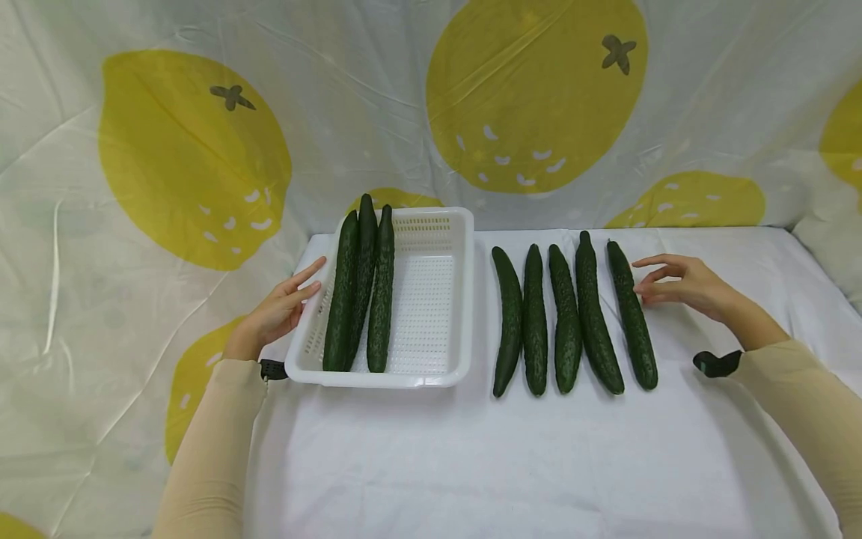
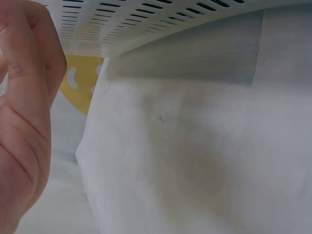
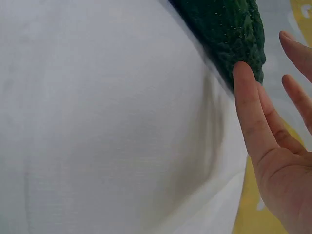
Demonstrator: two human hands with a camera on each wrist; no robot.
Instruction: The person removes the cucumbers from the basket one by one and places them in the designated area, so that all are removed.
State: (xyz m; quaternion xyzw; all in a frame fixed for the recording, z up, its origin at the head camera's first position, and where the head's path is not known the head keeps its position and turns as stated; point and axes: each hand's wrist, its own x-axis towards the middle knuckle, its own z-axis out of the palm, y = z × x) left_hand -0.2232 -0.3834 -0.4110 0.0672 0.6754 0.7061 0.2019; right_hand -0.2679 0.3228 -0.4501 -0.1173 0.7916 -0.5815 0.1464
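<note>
A white plastic basket stands on the left of the table, with three dark green cucumbers leaning side by side in its left half; the nearest to its middle is this cucumber. My left hand is at the basket's left side, fingers extended by the rim. In the left wrist view, the slotted basket wall passes above that hand. To the right, several cucumbers lie in a row. Beside the rightmost cucumber is my right hand, fingers spread and fingertips right at its skin; nothing is gripped.
A white cloth covers the table. Behind it hangs a pale curtain with yellow lemon prints, which also runs down the left side. Dark wrist straps show at both sleeves.
</note>
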